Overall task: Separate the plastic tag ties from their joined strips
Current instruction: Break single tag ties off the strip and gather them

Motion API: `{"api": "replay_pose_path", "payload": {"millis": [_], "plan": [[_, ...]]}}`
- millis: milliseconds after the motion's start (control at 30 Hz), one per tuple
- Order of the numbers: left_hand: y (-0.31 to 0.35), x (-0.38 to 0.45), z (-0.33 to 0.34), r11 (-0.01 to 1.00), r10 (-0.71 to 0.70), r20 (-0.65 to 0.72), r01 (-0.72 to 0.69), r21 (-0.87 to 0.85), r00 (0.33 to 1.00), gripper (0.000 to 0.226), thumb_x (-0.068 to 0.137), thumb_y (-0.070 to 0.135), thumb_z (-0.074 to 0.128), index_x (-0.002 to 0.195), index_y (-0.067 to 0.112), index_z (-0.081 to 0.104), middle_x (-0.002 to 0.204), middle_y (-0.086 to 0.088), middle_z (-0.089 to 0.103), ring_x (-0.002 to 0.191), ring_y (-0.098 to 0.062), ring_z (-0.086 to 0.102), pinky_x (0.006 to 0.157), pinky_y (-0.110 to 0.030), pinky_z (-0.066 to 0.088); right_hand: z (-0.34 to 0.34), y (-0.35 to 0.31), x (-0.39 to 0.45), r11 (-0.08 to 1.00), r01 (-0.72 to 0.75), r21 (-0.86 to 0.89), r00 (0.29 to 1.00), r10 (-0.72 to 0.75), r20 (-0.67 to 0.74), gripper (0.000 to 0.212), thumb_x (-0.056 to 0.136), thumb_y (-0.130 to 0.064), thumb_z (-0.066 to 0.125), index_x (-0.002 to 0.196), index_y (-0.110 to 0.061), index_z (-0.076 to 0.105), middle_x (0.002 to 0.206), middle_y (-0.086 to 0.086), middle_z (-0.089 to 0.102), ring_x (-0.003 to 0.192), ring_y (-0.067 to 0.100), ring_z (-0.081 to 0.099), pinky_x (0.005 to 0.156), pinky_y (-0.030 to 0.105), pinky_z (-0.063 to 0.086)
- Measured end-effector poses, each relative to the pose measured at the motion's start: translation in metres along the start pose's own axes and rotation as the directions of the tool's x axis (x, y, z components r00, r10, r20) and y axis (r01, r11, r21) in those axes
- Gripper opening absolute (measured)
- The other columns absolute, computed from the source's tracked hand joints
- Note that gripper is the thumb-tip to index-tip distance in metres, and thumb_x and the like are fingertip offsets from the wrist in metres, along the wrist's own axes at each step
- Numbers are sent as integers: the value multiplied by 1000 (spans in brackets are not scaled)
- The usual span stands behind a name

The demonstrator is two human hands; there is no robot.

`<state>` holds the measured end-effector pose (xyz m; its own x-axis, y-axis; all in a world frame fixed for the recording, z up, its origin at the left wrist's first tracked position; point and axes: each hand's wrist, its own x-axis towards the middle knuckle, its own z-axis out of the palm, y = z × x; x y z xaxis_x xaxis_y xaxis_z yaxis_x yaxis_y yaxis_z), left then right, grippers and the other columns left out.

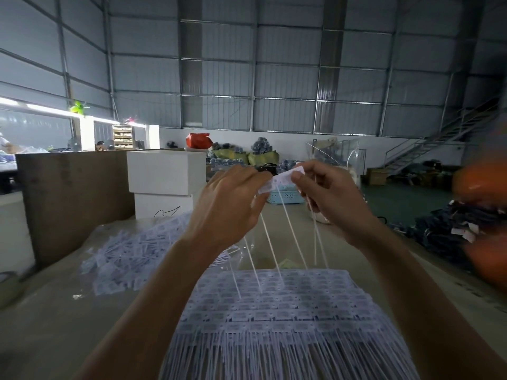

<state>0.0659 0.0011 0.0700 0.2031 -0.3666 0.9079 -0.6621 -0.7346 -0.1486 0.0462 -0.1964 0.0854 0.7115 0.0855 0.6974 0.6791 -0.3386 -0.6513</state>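
Note:
Raised in front of me, my left hand (233,198) and my right hand (329,196) pinch a short strip of white plastic tag ties (279,180) between them, one hand at each end. Thin white tails hang down from the strip toward the table. Under my forearms lies a stack of joined tag strips (277,305), laid in rows with their tails pointing at me. A loose heap of white tag ties (134,250) lies on the table to the left.
The beige table (55,325) carries brown board (74,198) and white foam boxes (164,171) at its far left. A light blue basket (285,197) stands beyond my hands. Dark garments (450,229) are piled on the floor at right; an orange blurred object (482,215) is at the right edge.

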Motion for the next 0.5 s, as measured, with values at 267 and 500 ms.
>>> {"api": "replay_pose_path", "payload": {"millis": [267, 500], "plan": [[10, 5, -10, 996, 81, -13, -81, 26, 997, 33, 80, 4, 78, 112, 6, 72, 96, -11, 67, 88, -29, 60, 75, -43, 50, -11, 3, 0, 988, 52, -145, 996, -42, 73, 8, 96, -21, 62, 97, -16, 69, 62, -7, 57, 48, -1, 46, 47, 15, 39], [8, 9, -15, 990, 116, 19, -117, 76, 993, 35, 79, 2, 76, 114, 4, 71, 103, -18, 66, 98, -37, 60, 82, -50, 50, -10, 2, -2, 990, 99, -98, 989, -87, 117, 12, 96, -16, 62, 100, -22, 72, 65, 3, 56, 52, 7, 44, 48, 20, 35]]}}
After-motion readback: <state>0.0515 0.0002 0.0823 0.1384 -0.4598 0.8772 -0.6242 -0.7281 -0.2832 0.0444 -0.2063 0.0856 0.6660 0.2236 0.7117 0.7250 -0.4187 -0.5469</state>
